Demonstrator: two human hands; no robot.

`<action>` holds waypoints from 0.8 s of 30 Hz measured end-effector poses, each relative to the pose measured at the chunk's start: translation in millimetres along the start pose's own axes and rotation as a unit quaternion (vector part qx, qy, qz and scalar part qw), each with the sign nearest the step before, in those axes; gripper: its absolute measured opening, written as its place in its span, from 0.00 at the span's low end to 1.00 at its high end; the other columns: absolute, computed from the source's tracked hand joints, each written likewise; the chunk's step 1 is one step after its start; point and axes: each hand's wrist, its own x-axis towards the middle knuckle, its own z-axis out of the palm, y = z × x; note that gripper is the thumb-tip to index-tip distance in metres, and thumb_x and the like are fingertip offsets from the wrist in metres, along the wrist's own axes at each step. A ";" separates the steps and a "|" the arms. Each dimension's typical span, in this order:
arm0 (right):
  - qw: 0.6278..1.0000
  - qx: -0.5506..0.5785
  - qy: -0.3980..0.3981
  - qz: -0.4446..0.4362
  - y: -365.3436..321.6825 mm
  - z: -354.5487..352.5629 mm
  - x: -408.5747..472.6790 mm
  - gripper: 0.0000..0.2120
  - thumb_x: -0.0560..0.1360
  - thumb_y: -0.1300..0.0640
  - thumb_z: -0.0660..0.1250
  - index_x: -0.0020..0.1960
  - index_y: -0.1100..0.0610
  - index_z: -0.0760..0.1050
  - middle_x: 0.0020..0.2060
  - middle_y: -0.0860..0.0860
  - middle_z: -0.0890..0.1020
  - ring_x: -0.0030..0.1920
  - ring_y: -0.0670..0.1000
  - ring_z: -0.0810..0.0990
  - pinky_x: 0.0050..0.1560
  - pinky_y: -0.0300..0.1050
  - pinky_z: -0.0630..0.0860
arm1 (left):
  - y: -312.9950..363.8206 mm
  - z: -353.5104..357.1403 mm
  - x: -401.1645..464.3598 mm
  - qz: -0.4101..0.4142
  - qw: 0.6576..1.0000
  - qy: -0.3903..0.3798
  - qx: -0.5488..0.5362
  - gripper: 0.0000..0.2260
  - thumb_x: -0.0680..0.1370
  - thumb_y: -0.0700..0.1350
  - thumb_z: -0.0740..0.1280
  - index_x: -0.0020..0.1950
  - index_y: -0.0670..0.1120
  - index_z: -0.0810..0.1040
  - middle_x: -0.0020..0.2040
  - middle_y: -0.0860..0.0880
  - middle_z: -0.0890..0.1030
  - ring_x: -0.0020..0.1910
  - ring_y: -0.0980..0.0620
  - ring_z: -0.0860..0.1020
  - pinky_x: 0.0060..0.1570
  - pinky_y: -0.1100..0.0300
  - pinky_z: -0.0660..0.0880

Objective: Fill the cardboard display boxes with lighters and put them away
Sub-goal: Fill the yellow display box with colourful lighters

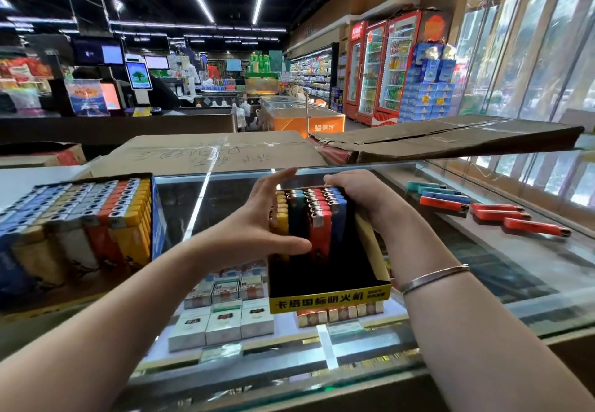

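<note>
Your left hand (264, 218), fingers straight, steadies the lighters (309, 215) while your right hand (357, 192) grips the flimsy, half-filled display box (328, 299); lift it from underneath.

A supermarket: drink fridges (383, 67), stocked shelves (310, 70), checkout screens (139, 75), a glass counter (483, 283) over cigarette packs (222, 318)

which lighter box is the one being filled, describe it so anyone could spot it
On the glass counter, look to the middle, between the two hands. It is the black display box with a yellow front strip, held by the left hand and right hand. Unlike the full blue-sided box at left, its front half is bare.
</note>
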 end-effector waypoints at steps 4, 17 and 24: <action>0.995 -0.033 0.064 -0.070 0.3 -1.0 0.6 0.09 0.76 0.58 0.64 0.39 0.59 0.78 0.34 0.52 0.81 0.34 0.46 0.78 0.32 0.39 0.70 | -11.4 2.6 1.6 -0.023 0.998 -0.003 -0.054 0.47 0.61 0.38 0.77 0.65 0.68 0.52 0.65 0.59 0.58 0.52 0.63 0.73 0.43 0.74 0.74; 0.896 -0.239 0.363 -0.090 23.1 -53.8 30.5 0.15 0.80 0.50 0.54 0.55 0.61 0.70 0.54 0.58 0.73 0.55 0.56 0.72 0.53 0.51 0.70 | -23.1 16.3 13.9 -0.089 0.988 0.043 -0.121 0.53 0.68 0.35 0.73 0.73 0.62 0.38 0.69 0.42 0.66 0.61 0.46 0.74 0.56 0.58 0.73; 0.782 -0.530 0.319 0.075 53.1 -95.6 22.3 0.22 0.77 0.58 0.62 0.69 0.61 0.64 0.66 0.59 0.67 0.66 0.61 0.64 0.64 0.59 0.65 | -26.7 15.8 14.8 -0.086 0.987 0.040 -0.127 0.52 0.68 0.36 0.74 0.74 0.62 0.38 0.71 0.43 0.65 0.62 0.47 0.73 0.59 0.58 0.70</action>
